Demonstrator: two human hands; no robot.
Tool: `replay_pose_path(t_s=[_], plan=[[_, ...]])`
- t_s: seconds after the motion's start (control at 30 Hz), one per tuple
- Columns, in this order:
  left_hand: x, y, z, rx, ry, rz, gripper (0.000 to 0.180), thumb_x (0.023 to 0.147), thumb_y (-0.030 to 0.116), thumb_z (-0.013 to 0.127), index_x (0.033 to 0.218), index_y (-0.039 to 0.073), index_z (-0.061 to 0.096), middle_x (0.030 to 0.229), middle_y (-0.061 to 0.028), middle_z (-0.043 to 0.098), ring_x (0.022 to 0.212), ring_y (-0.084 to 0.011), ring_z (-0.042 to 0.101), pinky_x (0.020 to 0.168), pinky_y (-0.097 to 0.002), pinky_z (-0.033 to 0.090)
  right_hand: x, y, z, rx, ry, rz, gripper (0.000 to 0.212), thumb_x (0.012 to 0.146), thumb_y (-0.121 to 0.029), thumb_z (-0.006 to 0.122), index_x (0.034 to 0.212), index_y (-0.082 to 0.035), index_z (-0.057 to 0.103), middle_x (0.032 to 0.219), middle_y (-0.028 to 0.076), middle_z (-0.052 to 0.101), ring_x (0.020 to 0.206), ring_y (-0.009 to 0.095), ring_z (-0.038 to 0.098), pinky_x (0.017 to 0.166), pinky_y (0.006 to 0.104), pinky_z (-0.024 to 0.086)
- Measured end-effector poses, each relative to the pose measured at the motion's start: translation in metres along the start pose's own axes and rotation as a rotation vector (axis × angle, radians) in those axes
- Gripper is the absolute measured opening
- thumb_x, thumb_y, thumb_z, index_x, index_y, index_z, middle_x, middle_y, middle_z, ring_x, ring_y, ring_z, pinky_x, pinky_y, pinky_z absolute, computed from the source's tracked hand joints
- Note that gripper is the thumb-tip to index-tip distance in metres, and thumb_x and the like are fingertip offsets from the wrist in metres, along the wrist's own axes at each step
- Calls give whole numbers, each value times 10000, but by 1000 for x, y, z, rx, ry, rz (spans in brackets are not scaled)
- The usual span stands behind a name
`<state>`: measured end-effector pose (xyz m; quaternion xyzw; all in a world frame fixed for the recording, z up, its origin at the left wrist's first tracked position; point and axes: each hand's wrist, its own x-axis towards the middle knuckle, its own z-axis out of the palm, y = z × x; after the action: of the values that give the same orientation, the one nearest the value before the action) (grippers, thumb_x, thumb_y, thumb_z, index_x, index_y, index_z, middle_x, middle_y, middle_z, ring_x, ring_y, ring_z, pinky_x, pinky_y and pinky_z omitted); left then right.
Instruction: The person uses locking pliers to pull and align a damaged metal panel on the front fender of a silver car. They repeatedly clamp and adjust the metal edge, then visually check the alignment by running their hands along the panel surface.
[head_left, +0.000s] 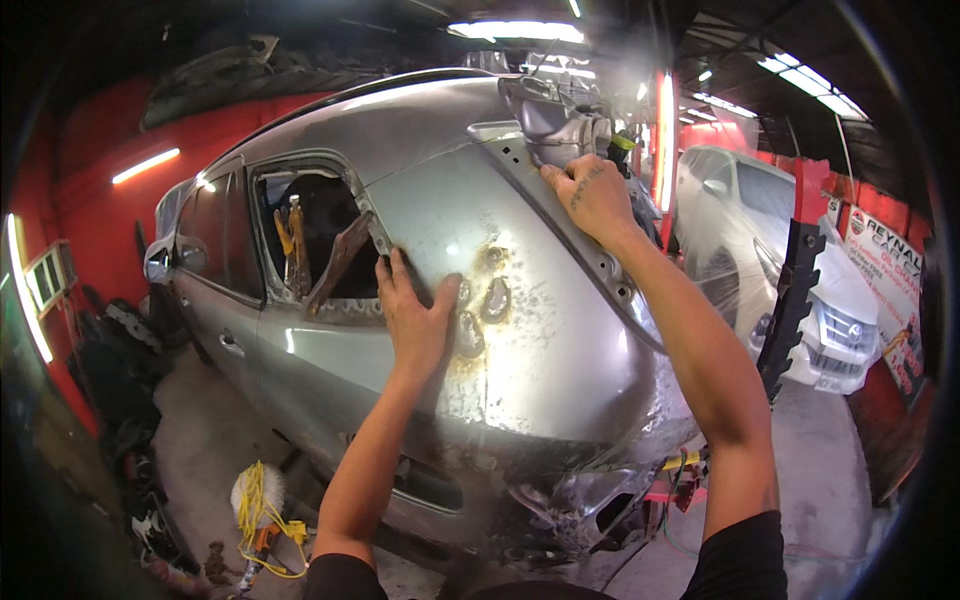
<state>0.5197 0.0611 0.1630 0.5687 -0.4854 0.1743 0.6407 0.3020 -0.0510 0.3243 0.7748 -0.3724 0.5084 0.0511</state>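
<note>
A silver car's rear side panel fills the middle of the head view. My left hand lies against it with fingers apart, fingertips at the rear edge of the glassless window opening. Beside that hand is a scorched patch with several bare, uneven metal spots. My right hand has its fingers bent over the panel's rear pillar edge, near the top. Its fingertips are partly hidden. A rusty brown strip slants across the window opening, with a worn orange-brown piece upright behind it.
A plastic-covered white car stands at right, behind a dark notched metal post. On the floor at lower left lie a yellow cord and a power tool. Dark parts are piled along the left wall.
</note>
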Motion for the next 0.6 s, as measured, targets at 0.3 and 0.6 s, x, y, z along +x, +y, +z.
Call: replay_pose_path(t_s=[0.3,0.6], plan=[[5,-26,-14,-42,-23,133,822,927,399,709,1523,-66,388,1589,-311,334,1461,-468,334,1209,-510,259,18,-3,0,-126,-87,-146,424,929,-396,674,905,19,758,867,285,704,859,421,710,812,474,545],[12,-35,-18,-88,-55,8,750,929,392,719,1479,-54,472,1569,-345,332,1455,-459,356,1197,-500,286,55,-1,14,-85,-102,-103,387,914,-369,704,958,13,743,941,260,732,936,423,716,865,490,559]])
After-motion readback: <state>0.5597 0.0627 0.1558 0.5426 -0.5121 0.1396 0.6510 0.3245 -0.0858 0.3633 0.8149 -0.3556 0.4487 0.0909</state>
